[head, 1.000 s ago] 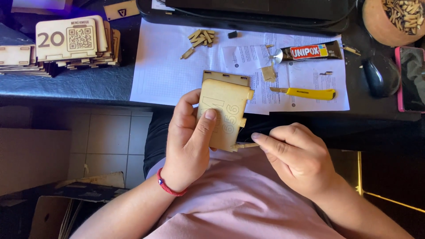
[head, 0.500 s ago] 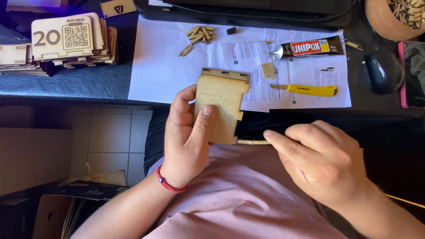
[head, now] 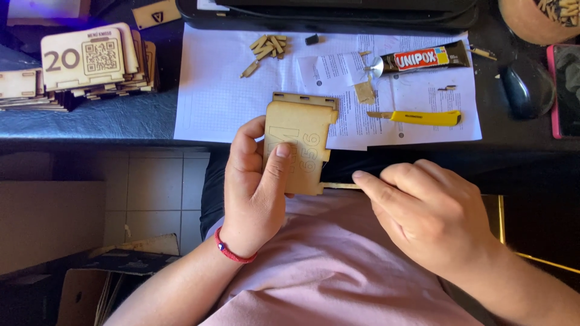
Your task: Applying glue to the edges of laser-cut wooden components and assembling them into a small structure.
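The desk (head: 121,121) spans the far side, carrying white paper sheets (head: 223,90). Nearer, over the lap, the left hand (head: 254,187) grips a flat wooden panel (head: 302,139). The right hand (head: 429,211) pinches a thin wooden strip (head: 339,186) touching the panel's near right corner.

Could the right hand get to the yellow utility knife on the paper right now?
Probably yes: the right hand holds only a thin wooden strip, and nothing stands between it and the yellow utility knife.
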